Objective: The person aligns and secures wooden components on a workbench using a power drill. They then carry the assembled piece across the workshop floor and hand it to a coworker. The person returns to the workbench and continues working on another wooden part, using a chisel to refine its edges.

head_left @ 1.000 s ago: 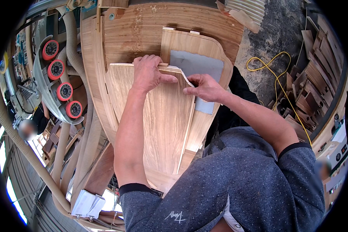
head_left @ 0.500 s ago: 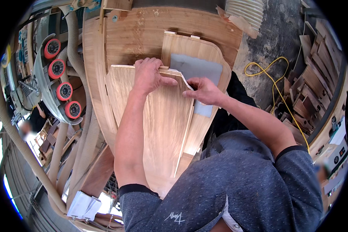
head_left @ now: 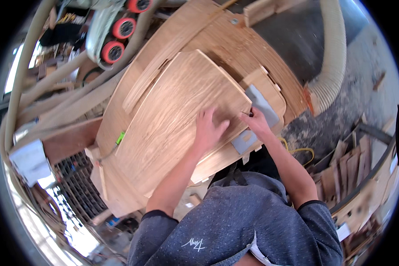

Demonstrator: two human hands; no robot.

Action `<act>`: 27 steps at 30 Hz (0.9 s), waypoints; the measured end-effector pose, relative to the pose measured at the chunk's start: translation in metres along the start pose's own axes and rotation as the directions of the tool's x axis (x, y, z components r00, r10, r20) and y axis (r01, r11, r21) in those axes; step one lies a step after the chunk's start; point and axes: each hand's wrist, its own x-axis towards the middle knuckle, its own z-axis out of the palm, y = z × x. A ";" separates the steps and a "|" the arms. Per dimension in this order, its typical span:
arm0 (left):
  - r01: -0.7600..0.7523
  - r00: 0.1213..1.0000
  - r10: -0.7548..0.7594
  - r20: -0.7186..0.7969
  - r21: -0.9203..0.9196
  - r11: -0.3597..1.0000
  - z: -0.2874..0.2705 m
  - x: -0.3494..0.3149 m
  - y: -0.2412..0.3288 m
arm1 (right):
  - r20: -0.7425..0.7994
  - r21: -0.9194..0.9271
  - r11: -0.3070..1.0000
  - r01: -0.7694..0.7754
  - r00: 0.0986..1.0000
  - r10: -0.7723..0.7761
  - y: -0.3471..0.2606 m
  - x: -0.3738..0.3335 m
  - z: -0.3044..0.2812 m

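Fingers of our left hand point(head_left: 209, 129) spread flat on the curved light-oak plywood panel point(head_left: 177, 119); our right hand point(head_left: 256, 124) pinches its edge.

Woodworking shop (sawdust floor point(head_left: 341, 119), extraction hose point(head_left: 332, 57)).

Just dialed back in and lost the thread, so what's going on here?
A person is handling a curved plywood panel lying on a stack of similar wooden pieces. The left hand presses flat on the panel's face, while the right hand grips its edge beside a grey pad. A dust hose hangs close by.
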 end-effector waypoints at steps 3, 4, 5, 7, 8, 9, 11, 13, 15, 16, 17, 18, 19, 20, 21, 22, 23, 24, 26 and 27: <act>0.294 0.938 -0.336 -0.085 -0.314 0.903 0.009 -0.099 -0.024 | -0.020 -0.045 0.998 -0.034 0.999 0.033 -0.011 0.002 0.005; 0.405 0.873 -0.485 -0.048 -0.483 0.776 0.012 -0.128 -0.024 | -0.015 -0.047 0.998 -0.045 0.999 0.045 -0.011 0.003 0.004; 0.486 0.795 -0.607 -0.017 -0.580 0.654 0.022 -0.161 -0.034 | -0.002 -0.056 0.997 -0.059 0.998 0.059 -0.010 0.003 0.005; 0.521 0.634 -0.765 0.117 -0.795 0.310 0.043 -0.201 -0.052 | 0.021 0.058 0.996 -0.070 0.997 0.068 -0.001 0.006 0.004; 0.466 0.583 -0.783 0.216 -0.879 0.104 0.047 -0.213 -0.058 | 0.038 0.118 0.990 -0.081 0.996 0.077 0.001 0.009 0.003; 0.380 0.544 -0.778 0.315 -0.919 -0.106 0.050 -0.225 -0.059 | 0.044 0.145 0.986 -0.080 0.996 0.075 0.001 0.010 0.002; 0.123 0.477 -0.818 0.321 -0.946 -0.299 0.059 -0.228 -0.061 | 0.080 0.177 0.981 -0.082 0.994 0.068 0.000 0.006 0.002; -0.147 0.468 -0.828 0.309 -0.897 -0.417 0.060 -0.220 -0.062 | 0.151 0.187 0.979 -0.085 0.987 0.057 -0.007 0.000 0.001; -0.366 0.512 -0.816 0.268 -0.792 -0.489 0.055 -0.211 -0.062 | 0.206 0.183 0.980 -0.085 0.977 0.046 -0.008 -0.002 -0.001; -0.452 0.527 -0.820 0.223 -0.743 -0.493 0.054 -0.210 -0.064 | 0.224 0.175 0.982 -0.075 0.974 0.034 -0.007 -0.004 -0.001; -0.526 0.541 -0.822 0.179 -0.691 -0.496 0.054 -0.206 -0.066 | 0.236 0.175 0.983 -0.063 0.972 0.021 -0.007 -0.004 -0.002; -0.585 0.558 -0.819 0.136 -0.635 -0.504 0.055 -0.204 -0.069 | 0.270 0.172 0.983 -0.059 0.963 0.011 -0.007 -0.005 -0.004; -0.601 0.557 -0.821 0.123 -0.623 -0.501 0.056 -0.205 -0.071 | 0.303 0.173 0.983 -0.056 0.953 0.001 -0.007 -0.005 -0.004; -0.605 0.566 -0.816 0.119 -0.613 -0.509 0.060 -0.204 -0.076 | 0.322 0.179 0.983 -0.048 0.947 -0.013 -0.008 -0.007 -0.005; -0.606 0.575 -0.810 0.114 -0.605 -0.516 0.063 -0.204 -0.082 | 0.344 0.189 0.981 -0.047 0.939 -0.021 -0.009 -0.008 -0.005; -0.599 0.594 -0.801 0.078 -0.622 -0.505 0.065 -0.206 -0.087 | 0.364 0.200 0.979 -0.048 0.931 -0.029 -0.010 -0.008 -0.004; -0.589 0.615 -0.787 0.048 -0.636 -0.499 0.067 -0.208 -0.087 | 0.378 0.209 0.977 -0.047 0.925 -0.036 -0.013 -0.012 -0.004; -0.579 0.635 -0.772 0.019 -0.651 -0.492 0.069 -0.211 -0.088 | 0.387 0.214 0.976 -0.033 0.920 -0.053 -0.016 -0.016 -0.003; -0.566 0.651 -0.758 0.023 -0.650 -0.506 0.067 -0.216 -0.087 | 0.399 0.228 0.974 0.000 0.912 -0.093 -0.022 -0.025 -0.001; -0.555 0.664 -0.747 0.027 -0.652 -0.517 0.061 -0.217 -0.084 | 0.403 0.231 0.973 0.016 0.908 -0.111 -0.024 -0.027 -0.001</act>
